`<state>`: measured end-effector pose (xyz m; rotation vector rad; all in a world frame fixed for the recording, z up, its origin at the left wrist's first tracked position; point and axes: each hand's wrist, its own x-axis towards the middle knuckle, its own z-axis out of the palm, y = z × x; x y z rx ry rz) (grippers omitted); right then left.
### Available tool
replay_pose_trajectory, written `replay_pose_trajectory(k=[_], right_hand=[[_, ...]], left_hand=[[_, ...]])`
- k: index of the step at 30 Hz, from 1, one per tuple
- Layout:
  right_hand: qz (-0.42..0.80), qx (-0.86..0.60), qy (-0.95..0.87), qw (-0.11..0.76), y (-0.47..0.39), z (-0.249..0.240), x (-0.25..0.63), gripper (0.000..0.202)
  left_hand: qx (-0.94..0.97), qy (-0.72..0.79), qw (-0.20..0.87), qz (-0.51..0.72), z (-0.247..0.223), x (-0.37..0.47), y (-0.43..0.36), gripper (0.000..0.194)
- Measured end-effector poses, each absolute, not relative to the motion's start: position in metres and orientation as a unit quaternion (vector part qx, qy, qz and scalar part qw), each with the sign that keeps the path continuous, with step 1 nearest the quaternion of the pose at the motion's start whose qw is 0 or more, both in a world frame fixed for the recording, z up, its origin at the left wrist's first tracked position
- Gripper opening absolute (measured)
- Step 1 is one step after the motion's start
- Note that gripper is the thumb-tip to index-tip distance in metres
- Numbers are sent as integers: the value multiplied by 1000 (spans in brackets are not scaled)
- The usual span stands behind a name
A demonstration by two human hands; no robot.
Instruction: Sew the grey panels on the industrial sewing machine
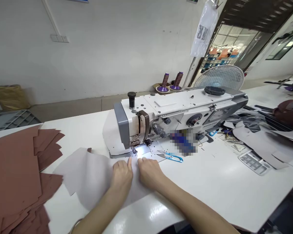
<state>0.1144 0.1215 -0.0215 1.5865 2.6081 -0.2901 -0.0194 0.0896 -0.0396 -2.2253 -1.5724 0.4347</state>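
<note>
A pale grey sheet of flexible material (95,175) lies curled on the table in front of the sewing machine (161,113); a small brown bit shows at its far edge. My left hand (122,175) is closed on that edge, thumb up, just short of the lit needle area (139,151). Close beside it, my right hand (150,170) pinches the same edge, fingers bent. The fingertips of both hands are close together, and the sheet's edge between them is partly hidden. Blue-handled thread snips (172,157) lie to the right of my right hand.
Brown cut pieces (17,169) are stacked on the left of the white table (210,185). Two thread cones (164,83) and a fan (219,78) stand behind the machine. A calculator (254,163) and grey scraps (256,143) lie on the right. A grey crate (14,119) sits far left.
</note>
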Motion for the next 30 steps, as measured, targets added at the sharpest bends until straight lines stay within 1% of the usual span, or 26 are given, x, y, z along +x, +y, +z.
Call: replay_pose_trajectory(k=[2, 4, 6, 9, 13, 19, 24, 26, 30], right_hand=[[-44, 535, 844, 18, 117, -31, 106, 17], [-21, 558, 829, 9, 117, -39, 101, 20], [-28, 580, 814, 3, 121, -44, 100, 21], [-77, 598, 798, -23, 129, -48, 105, 15], [-122, 602, 786, -68, 132, -48, 111, 17], [-82, 582, 806, -70, 127, -60, 111, 23], [-38, 556, 827, -74, 126, -70, 112, 22], [-29, 548, 832, -76, 126, -72, 113, 23], [-21, 544, 835, -80, 126, -70, 112, 24]], left_hand=[[-826, -516, 212, 85, -42, -23, 98, 42], [-841, -495, 215, 43, -45, -26, 104, 37], [-831, -515, 210, 21, -47, -27, 107, 40], [-815, -543, 201, 2, -47, -28, 110, 44], [-818, -549, 171, -29, -51, -31, 114, 41], [-830, -528, 156, -90, -62, -39, 115, 44], [-845, -504, 146, -105, -62, -41, 115, 60], [-845, -507, 132, -104, -61, -41, 116, 60], [-842, -521, 101, -97, -60, -40, 117, 54]])
